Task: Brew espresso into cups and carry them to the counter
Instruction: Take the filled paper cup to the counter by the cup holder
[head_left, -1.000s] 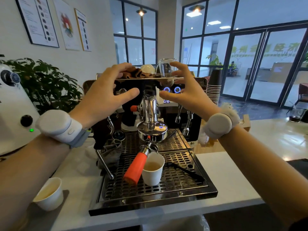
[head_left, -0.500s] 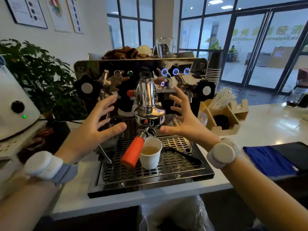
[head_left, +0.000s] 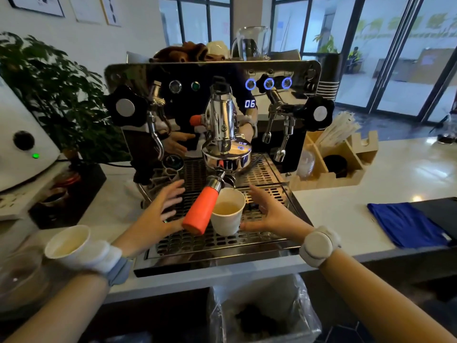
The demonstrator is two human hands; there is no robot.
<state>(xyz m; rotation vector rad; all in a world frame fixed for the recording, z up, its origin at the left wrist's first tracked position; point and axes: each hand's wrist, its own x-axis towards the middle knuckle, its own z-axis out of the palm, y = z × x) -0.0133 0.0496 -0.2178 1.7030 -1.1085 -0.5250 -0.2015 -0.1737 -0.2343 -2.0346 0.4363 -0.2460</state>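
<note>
My left hand (head_left: 158,214) and right hand (head_left: 269,214) hover with fingers spread on either side of a white paper cup (head_left: 227,214) — neither touches it, and both hold nothing. The cup stands upright on the perforated drip tray (head_left: 222,243) of the espresso machine (head_left: 215,115), near the tray's front edge and about midway between its sides, holding pale liquid. The orange portafilter handle (head_left: 200,211) slants down beside the cup's left side, between it and my left hand. The machine's display reads 06. A second paper cup (head_left: 68,241) sits on the white counter (head_left: 346,214) off the tray's front-left corner — partly hidden by my left wristband. A blue cloth (head_left: 405,226) lies toward the counter's right end.
</note>
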